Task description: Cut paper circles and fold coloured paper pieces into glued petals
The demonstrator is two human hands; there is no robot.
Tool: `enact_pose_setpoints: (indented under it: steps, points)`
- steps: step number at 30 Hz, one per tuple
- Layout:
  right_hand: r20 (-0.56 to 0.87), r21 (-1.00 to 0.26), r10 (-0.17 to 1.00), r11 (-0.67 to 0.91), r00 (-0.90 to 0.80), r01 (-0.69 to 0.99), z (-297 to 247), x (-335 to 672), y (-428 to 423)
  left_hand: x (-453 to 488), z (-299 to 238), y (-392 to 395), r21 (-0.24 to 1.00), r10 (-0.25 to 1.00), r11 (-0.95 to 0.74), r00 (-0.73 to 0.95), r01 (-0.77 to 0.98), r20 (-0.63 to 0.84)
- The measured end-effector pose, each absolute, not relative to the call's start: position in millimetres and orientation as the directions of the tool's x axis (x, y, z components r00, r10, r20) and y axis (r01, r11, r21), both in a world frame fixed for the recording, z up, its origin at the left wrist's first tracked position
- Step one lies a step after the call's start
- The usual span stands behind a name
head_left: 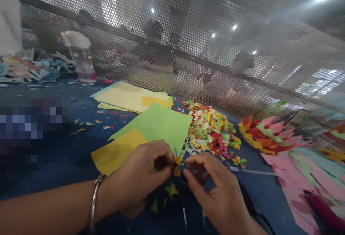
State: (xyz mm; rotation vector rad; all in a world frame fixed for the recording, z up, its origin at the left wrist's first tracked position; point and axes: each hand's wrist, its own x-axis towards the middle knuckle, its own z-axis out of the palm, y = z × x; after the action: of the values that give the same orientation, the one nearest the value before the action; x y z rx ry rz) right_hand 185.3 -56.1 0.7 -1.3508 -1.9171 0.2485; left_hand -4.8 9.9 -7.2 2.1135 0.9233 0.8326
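My left hand, with a silver bangle at its wrist, pinches a small yellow paper piece between thumb and index finger. A short blue bit sticks up beside it. Just right of that piece, my right hand has its thumb and index fingertip apart, with nothing visible between them. Its other fingers curl underneath and are partly hidden. Below the hands lie small orange and green paper scraps. A yellow sheet lies partly behind my left hand, over a light green sheet.
A heap of small folded paper pieces lies beyond my right hand. Behind it stand a layered paper form and pink sheets. Pale sheets and a clear bottle are farther back, before a perforated metal screen.
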Motion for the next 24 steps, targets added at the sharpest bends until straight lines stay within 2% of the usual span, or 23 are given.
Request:
enact_pose_setpoints:
  steps: [5,14,24]
  points:
    - [0.461,-0.558,0.875,0.416,-0.149,0.718,-0.9,186.2,-55.7,-5.7,-8.6,11.5,0.816,0.82,-0.472,0.507,0.334,0.266]
    - [0.373,-0.575,0.912,0.37,-0.168,0.73,-2.9,183.5,-57.2,-6.1,-9.0,9.8,0.804,0.801,-0.521,0.49,0.288,0.343]
    - [0.452,-0.517,0.871,0.43,-0.19,0.74,-6.9,186.9,-57.5,-5.5,-7.3,6.2,0.782,0.762,-0.577,0.501,0.237,0.41]
